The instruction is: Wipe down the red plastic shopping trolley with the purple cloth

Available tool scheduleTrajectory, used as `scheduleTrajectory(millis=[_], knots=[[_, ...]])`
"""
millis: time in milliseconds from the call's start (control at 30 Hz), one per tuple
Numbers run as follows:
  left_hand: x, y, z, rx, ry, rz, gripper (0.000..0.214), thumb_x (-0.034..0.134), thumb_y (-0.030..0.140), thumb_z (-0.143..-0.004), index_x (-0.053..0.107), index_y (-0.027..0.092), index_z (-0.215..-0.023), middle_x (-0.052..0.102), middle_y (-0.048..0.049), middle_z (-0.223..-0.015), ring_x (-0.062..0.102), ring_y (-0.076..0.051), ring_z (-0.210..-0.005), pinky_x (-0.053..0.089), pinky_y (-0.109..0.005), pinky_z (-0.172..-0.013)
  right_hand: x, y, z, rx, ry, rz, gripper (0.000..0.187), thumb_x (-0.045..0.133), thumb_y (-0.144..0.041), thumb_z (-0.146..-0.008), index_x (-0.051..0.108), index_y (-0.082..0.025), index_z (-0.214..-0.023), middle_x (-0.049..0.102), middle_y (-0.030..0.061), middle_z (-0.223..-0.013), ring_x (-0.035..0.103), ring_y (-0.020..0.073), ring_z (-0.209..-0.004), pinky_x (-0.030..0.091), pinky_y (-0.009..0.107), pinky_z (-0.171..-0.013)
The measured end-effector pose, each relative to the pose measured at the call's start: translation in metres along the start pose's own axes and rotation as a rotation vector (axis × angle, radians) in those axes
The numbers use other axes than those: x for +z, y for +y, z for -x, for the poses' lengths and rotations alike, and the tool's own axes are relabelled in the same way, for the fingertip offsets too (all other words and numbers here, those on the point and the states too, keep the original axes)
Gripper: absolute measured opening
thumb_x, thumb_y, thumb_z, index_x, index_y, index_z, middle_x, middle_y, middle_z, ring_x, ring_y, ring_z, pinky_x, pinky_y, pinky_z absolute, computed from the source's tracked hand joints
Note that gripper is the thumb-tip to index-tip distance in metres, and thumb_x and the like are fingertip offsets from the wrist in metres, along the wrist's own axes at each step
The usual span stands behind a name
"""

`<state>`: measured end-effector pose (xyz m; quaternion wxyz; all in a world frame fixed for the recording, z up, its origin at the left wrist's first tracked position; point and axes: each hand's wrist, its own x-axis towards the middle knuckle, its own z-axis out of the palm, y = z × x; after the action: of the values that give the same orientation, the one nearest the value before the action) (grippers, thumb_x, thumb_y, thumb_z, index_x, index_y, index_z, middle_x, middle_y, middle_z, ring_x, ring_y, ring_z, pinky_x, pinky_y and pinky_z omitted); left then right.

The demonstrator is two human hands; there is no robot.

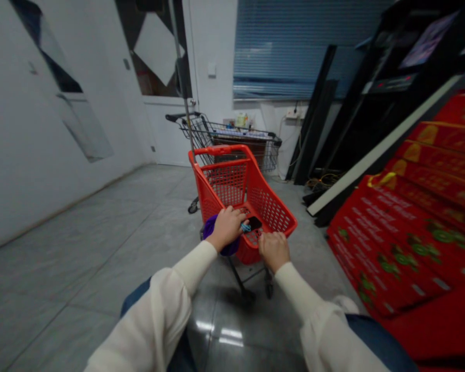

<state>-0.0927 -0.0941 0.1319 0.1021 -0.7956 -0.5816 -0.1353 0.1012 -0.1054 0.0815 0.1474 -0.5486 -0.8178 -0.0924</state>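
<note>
The grey tiled floor [81, 217] runs across the room, with light reflected near the person's knees. A white wall [31, 139] closes off the left side. Beyond stand a white door [166, 139], a pale sheet [155, 46] set diamond-wise over its dark pane, and a window with blue blinds [287, 57]. On the right, dark upright strips [320, 116] lean below the blinds, and a long pale board [380, 150] slants past stacked red cartons [387, 232] printed with green fruit.

The red shopping cart [209, 199] stands on the floor in front of the person, its handle at the far end. Inside it, near the close end, lies a dark object [254, 222] too small to identify. Purple cloth [210, 227] hangs at that end, under the left hand [228, 227], whose fingers lie bent beside a light-blue item [246, 227]; whether they grip anything I cannot tell. The right hand [274, 249] is curled narrow at the near rim, its contents hidden. Behind, a black wire cart [272, 155] carries a brown box [256, 151] and small items [242, 120].
</note>
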Motion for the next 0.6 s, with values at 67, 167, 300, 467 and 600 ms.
scheduleTrajectory(millis=[67, 167, 300, 467, 600], knots=[[0.001, 0.003, 0.007, 0.031, -0.005, 0.015, 0.037, 0.039, 0.045, -0.100, 0.069, 0.025, -0.105, 0.066, -0.0081, -0.105, 0.052, -0.024, -0.100, 0.039, -0.035, -0.079, -0.004, 0.009, -0.005, -0.049, -0.025, -0.003, 0.044, 0.033, -0.031, -0.101, 0.073, -0.015, -0.090, 0.074, 0.0111, -0.088, 0.062, 0.0212, -0.088, 0.033, 0.035, -0.084], [0.003, -0.005, 0.002, 0.004, -0.016, 0.031, 0.039, 0.036, 0.046, -0.101, 0.069, 0.024, -0.104, 0.067, -0.0074, -0.104, 0.052, -0.023, -0.098, 0.039, -0.034, -0.079, -0.006, 0.033, -0.014, -0.062, -0.023, -0.006, 0.049, 0.032, -0.038, -0.102, 0.074, -0.017, -0.091, 0.075, 0.0098, -0.095, 0.061, 0.0208, -0.095, 0.032, 0.034, -0.090], [0.006, -0.026, -0.020, -0.088, -0.002, 0.033, 0.039, 0.036, 0.043, -0.102, 0.069, 0.023, -0.104, 0.067, -0.0066, -0.103, 0.053, -0.022, -0.098, 0.040, -0.033, -0.080, 0.001, 0.051, -0.020, -0.049, -0.040, -0.027, 0.044, 0.032, -0.033, -0.102, 0.072, -0.018, -0.091, 0.074, 0.0077, -0.097, 0.060, 0.0187, -0.097, 0.030, 0.033, -0.093], [0.005, -0.047, -0.043, -0.080, -0.052, 0.018, 0.035, 0.040, 0.041, -0.101, 0.069, 0.022, -0.104, 0.068, -0.0070, -0.106, 0.054, -0.022, -0.099, 0.040, -0.033, -0.081, 0.005, 0.035, -0.015, -0.014, 0.016, -0.009, 0.041, 0.034, -0.036, -0.103, 0.069, -0.019, -0.093, 0.072, 0.0075, -0.095, 0.059, 0.0195, -0.095, 0.029, 0.035, -0.091], [0.005, -0.037, -0.035, -0.001, -0.068, 0.023, 0.034, 0.041, 0.042, -0.100, 0.069, 0.022, -0.105, 0.068, -0.0070, -0.106, 0.054, -0.023, -0.099, 0.040, -0.033, -0.080, -0.002, 0.026, -0.012, 0.000, -0.032, 0.063, 0.039, 0.037, -0.041, -0.102, 0.068, -0.018, -0.098, 0.073, 0.0094, -0.099, 0.059, 0.0223, -0.095, 0.028, 0.037, -0.087]])
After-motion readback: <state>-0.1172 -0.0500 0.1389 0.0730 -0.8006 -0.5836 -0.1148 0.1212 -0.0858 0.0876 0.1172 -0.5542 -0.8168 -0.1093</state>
